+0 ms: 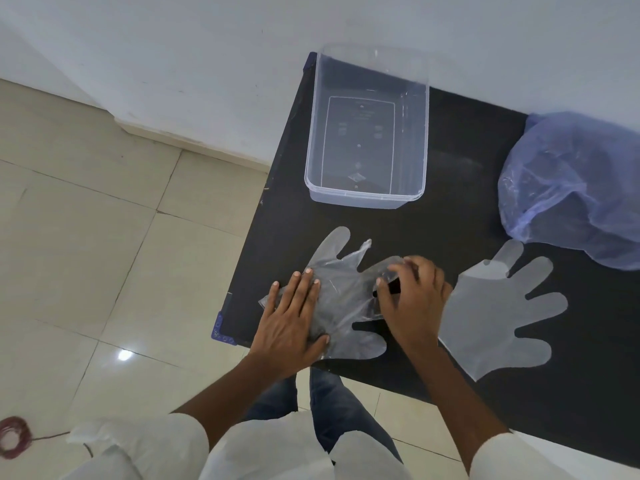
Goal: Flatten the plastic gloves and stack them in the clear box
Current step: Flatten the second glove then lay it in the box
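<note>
Pretty early in this one I'd say. The clear box (367,133) sits at 12 o'clock on the black table (467,188) and I can't spot any glove in it yet, so all the stacking looks left to do. One flattened glove (498,313) already lies spread out at 3 o'clock, just beside the right hand (412,299). The wrinkled glove (343,289) in the middle is the one being worked on.

The left hand (294,317) lies flat with straight fingers pressing the cuff end down. The right hand's fingers are curled and pinching a crumpled glove finger at about 1 o'clock from the palm area, probably to tug it straight. Two of the glove's fingers still look twisted. The blue plastic bag (575,188) at 2 o'clock may hold more gloves, can't tell.
</note>
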